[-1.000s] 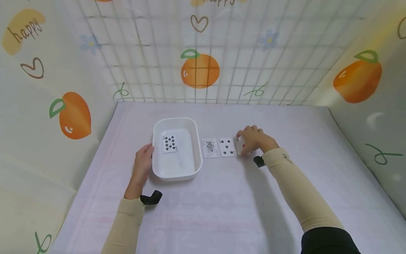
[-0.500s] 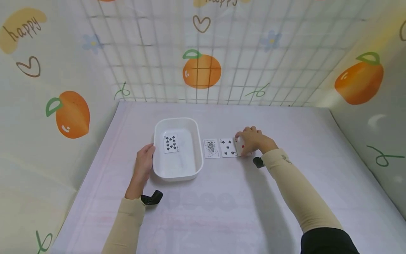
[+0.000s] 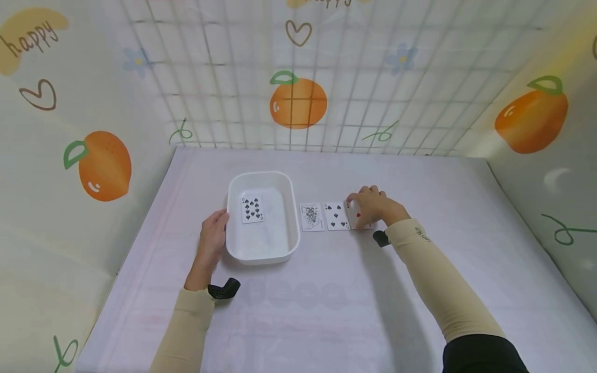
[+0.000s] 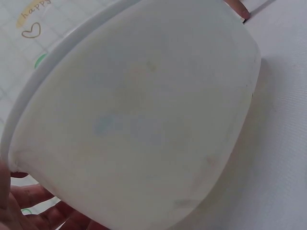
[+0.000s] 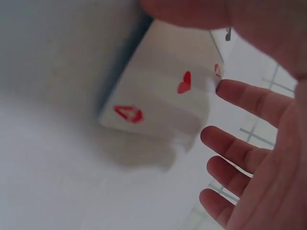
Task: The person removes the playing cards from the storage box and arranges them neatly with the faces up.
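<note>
I count 4 cards: 1 inside the tub (image 3: pixel 261 241), 3 in a row on the table (image 3: pixel 326 321) to the tub's right. The inside one is a many-pip spade (image 3: pixel 253 210), face up on the floor toward the tub's far left. Outside, the joker (image 3: pixel 312 217) lies just beside the tub's right wall, the low spade (image 3: pixel 337 216) is next out, and the heart card (image 5: pixel 163 96) is farthest from the tub, partly under the right hand (image 3: pixel 373 204). Judging by the layout, I'd log 1 card placed, 3 outstanding, so roughly 1/4 through, with the heart card in work. Right hand: thumb (image 5: pixel 192 12) and index finger (image 5: pixel 249 96) are pinched on 2 edges of the heart card; the other 3 fingers are spread apart and off it. Can't tell from here whether that card is off the table at all; its corner mark is too skewed for me to swear to the rank. Left hand (image 3: pixel 213 233) is clamped on the tub's left side, fingers bent outside the wall, which I read as steadying it. Tub sits upright on the table. Neither the joker nor the low spade has a hand on it, so I'd count both as pending, along with the heart card.
</note>
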`<state>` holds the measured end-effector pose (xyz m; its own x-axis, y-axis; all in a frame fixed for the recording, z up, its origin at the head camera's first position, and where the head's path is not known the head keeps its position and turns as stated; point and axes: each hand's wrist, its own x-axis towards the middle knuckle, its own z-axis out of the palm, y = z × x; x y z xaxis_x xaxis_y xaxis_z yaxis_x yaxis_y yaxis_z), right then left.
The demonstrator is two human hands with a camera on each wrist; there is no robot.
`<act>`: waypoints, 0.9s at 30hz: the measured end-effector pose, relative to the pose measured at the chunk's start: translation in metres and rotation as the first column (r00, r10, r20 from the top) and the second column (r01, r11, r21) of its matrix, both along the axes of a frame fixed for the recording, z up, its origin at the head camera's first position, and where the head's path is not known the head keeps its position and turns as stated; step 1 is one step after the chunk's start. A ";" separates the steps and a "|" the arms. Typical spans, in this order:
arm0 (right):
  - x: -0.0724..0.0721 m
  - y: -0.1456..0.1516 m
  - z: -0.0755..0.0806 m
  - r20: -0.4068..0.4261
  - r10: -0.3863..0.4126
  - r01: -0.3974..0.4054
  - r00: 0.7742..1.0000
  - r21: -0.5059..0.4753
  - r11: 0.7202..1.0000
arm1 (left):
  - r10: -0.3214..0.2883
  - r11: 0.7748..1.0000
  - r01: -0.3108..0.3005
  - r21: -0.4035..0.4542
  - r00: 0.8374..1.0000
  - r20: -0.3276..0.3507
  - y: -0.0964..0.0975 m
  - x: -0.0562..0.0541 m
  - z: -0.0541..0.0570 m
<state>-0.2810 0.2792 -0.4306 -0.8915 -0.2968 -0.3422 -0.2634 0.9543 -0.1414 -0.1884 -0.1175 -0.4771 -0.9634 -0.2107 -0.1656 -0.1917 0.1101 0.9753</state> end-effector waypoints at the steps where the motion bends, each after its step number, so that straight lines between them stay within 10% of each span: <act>1: 0.000 -0.001 0.001 0.002 0.000 0.000 1.000 0.001 1.000 | 0.001 1.000 -0.001 -0.001 1.000 -0.001 0.000 0.000 0.000; 27: -0.019 -0.034 0.036 -0.108 0.030 -0.043 0.994 -0.124 0.991 | -0.013 0.999 0.013 0.049 1.000 0.003 -0.003 -0.002 0.001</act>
